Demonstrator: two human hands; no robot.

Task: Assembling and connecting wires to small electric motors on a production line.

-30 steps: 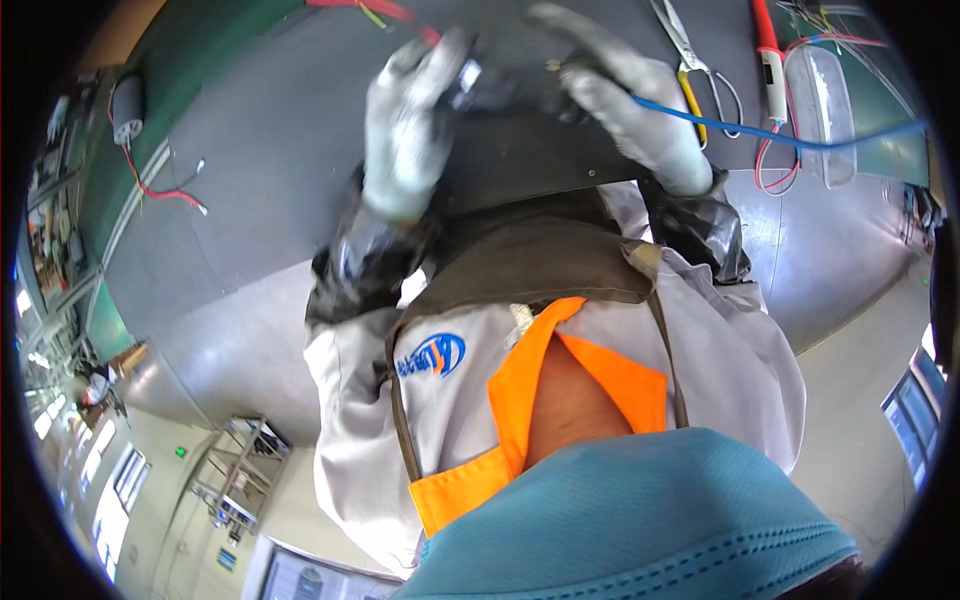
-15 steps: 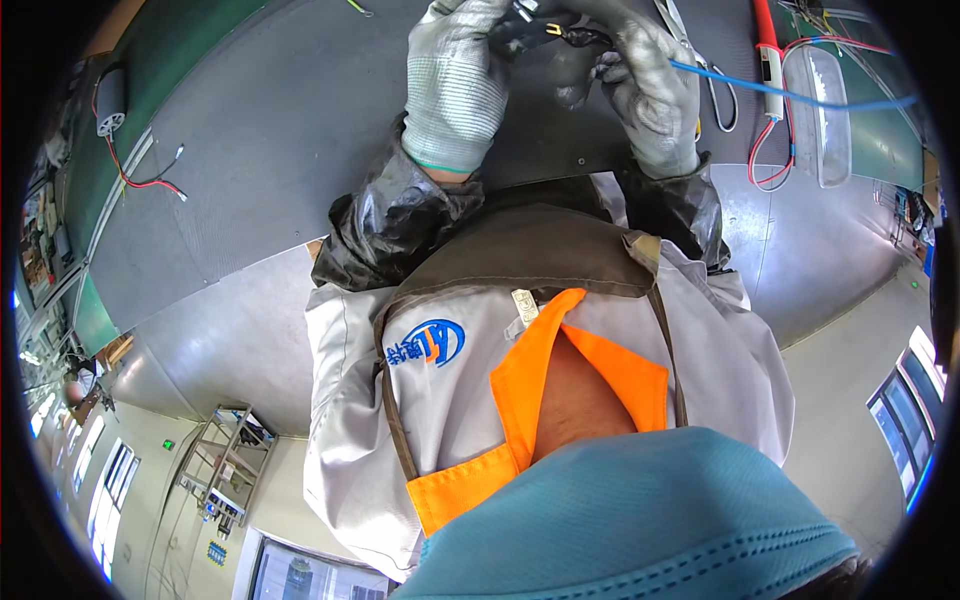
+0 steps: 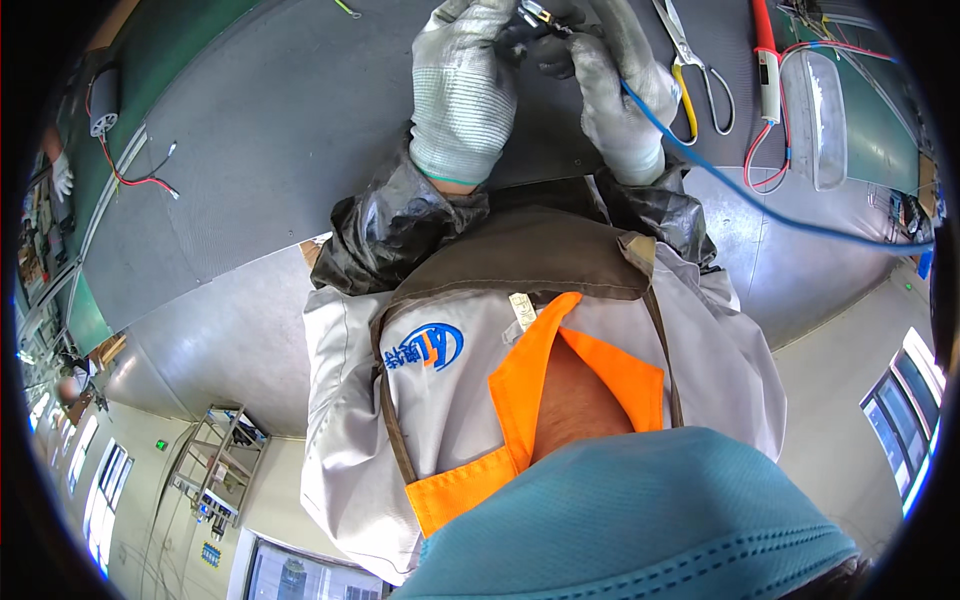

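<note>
At the top of the view, my gloved left hand [image 3: 465, 95] pinches a small silvery metal fitting [image 3: 531, 14], partly hidden by the fingers. Close beside it, my gloved right hand [image 3: 625, 105] is closed on a blue wire [image 3: 770, 212], which runs from the fingers out to the right edge. A small terminal at the right fingertips meets or nearly meets the fitting; contact cannot be made out. Right of that hand lie scissors [image 3: 690, 70] with one yellow handle loop.
A red-and-white handheld tool [image 3: 768, 85] with red cable lies beside a clear plastic tray [image 3: 822, 120] on the right. To the left sits a small cylindrical motor [image 3: 104, 105] with red and black leads. Another person's gloved hand [image 3: 62, 176] shows at the far left.
My right hand has moved left toward the left hand, bringing the terminal to the fitting. The blue wire now sags lower. Another person's gloved hand has appeared at the far left.
</note>
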